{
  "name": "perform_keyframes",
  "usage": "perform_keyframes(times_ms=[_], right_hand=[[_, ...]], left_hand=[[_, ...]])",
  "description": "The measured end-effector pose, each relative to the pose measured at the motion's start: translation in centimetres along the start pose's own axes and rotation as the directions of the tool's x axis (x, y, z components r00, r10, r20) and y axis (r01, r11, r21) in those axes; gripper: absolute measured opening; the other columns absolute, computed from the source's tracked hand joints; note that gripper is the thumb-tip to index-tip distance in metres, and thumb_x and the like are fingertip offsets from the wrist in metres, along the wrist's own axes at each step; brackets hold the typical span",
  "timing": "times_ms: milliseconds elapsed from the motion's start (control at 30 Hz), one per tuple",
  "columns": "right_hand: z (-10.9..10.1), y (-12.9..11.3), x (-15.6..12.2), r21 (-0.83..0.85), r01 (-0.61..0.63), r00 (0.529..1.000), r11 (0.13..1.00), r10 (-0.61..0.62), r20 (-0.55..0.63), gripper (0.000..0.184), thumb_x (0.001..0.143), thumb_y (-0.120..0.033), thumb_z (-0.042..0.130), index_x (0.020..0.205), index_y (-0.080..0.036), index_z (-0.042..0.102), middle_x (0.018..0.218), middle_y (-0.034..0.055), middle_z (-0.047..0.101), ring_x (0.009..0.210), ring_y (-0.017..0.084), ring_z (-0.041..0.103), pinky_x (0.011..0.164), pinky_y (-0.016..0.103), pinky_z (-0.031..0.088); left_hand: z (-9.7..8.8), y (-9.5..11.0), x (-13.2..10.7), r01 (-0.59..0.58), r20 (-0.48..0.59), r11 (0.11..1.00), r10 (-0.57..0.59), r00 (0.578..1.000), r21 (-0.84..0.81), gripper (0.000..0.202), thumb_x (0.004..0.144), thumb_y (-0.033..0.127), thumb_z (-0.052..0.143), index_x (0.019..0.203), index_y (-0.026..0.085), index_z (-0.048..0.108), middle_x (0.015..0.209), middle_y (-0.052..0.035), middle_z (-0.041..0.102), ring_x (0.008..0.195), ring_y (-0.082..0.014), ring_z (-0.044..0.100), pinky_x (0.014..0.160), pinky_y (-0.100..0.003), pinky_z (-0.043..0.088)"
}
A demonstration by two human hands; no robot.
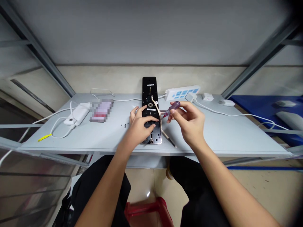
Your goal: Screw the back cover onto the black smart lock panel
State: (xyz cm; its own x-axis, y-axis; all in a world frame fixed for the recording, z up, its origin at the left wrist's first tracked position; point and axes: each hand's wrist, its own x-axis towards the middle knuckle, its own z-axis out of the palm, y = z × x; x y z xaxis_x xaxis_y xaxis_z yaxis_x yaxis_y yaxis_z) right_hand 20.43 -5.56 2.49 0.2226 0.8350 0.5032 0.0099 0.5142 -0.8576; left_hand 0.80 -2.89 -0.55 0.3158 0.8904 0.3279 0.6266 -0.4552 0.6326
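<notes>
Grey desk (220,135) against pale wall (113,78). Left hand (139,127), fingers spread, covers part of black panel (146,91). Right hand (192,122), fingers curled, pinches screwdriver (174,107); tip indistinct.

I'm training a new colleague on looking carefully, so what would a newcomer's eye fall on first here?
Probably the long black panel at the middle of the pale tabletop, with the left hand spread over its nearer half. Next comes the purple-handled screwdriver in the right hand, beside the panel's right edge. Low in the picture, the red stool stands out too.
</notes>
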Motion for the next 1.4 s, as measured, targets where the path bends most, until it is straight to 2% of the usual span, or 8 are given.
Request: perform_keyframes(times_ms=[267,467,800,1000,1233,1400], right_hand=[[0.01,-0.07,-0.12,-0.030,-0.017,0.999,0.999,0.017,0.031,0.030,0.087,-0.048,0.093,0.101,-0.027,0.077,0.090,0.0007,0.076,0.064,0.018,0.069,0.066,0.041,0.065],[0.13,-0.21,-0.08,-0.031,-0.008,1.000,0.999,0.009,0.029,0.032,0.086,-0.049,0.094,0.100,-0.027,0.076,0.092,0.0012,0.076,0.064,0.018,0.069,0.065,0.040,0.065],[0.05,-0.09,-0.21,-0.021,-0.002,0.999,1.000,0.003,0.050,0.029,0.086,-0.045,0.095,0.099,-0.026,0.076,0.108,0.0033,0.080,0.069,0.017,0.070,0.068,0.040,0.066],[0.05,-0.13,-0.32,0.002,0.002,0.998,1.000,-0.002,0.069,0.026,0.087,-0.042,0.094,0.100,-0.027,0.078,0.101,0.0019,0.079,0.067,0.017,0.071,0.067,0.040,0.065],[0.05,-0.22,-0.36,-0.034,-0.005,0.997,0.999,0.008,0.078,0.028,0.088,-0.044,0.094,0.101,-0.027,0.077,0.105,0.0029,0.079,0.067,0.017,0.070,0.068,0.041,0.065],[0.15,-0.30,-0.39,-0.009,0.011,0.998,1.000,-0.010,0.067,0.024,0.087,-0.039,0.095,0.099,-0.027,0.079,0.104,0.0019,0.079,0.066,0.016,0.071,0.068,0.040,0.064]], left_hand=[[0.38,-0.51,0.05,-0.034,-0.034,0.999,0.033,0.999,-0.009,0.027,0.095,0.015,0.079,0.110,0.035,0.090,0.173,-0.0026,0.048,0.167,-0.0417,0.026,0.138,-0.072,0.029],[0.35,-0.44,0.06,-0.022,-0.030,1.000,0.022,0.999,-0.005,0.027,0.095,0.015,0.080,0.110,0.035,0.090,0.174,-0.0031,0.047,0.167,-0.0419,0.026,0.139,-0.070,0.029],[0.21,-0.32,0.08,-0.015,-0.018,1.000,0.014,1.000,-0.018,0.027,0.095,0.015,0.079,0.110,0.035,0.090,0.174,-0.0023,0.048,0.167,-0.0414,0.027,0.138,-0.072,0.030],[0.29,-0.38,0.05,-0.019,-0.029,1.000,0.019,0.999,-0.017,0.028,0.094,0.015,0.080,0.110,0.035,0.090,0.174,-0.0023,0.048,0.167,-0.0414,0.027,0.138,-0.071,0.030],[0.44,-0.51,0.04,-0.032,-0.037,0.999,0.031,0.999,-0.019,0.028,0.094,0.014,0.080,0.109,0.035,0.090,0.173,-0.0028,0.048,0.165,-0.0414,0.029,0.137,-0.071,0.032],[0.41,-0.45,0.06,-0.030,-0.033,0.999,0.029,0.999,-0.019,0.027,0.095,0.014,0.080,0.109,0.035,0.091,0.173,-0.0038,0.048,0.166,-0.0413,0.030,0.138,-0.070,0.032]])
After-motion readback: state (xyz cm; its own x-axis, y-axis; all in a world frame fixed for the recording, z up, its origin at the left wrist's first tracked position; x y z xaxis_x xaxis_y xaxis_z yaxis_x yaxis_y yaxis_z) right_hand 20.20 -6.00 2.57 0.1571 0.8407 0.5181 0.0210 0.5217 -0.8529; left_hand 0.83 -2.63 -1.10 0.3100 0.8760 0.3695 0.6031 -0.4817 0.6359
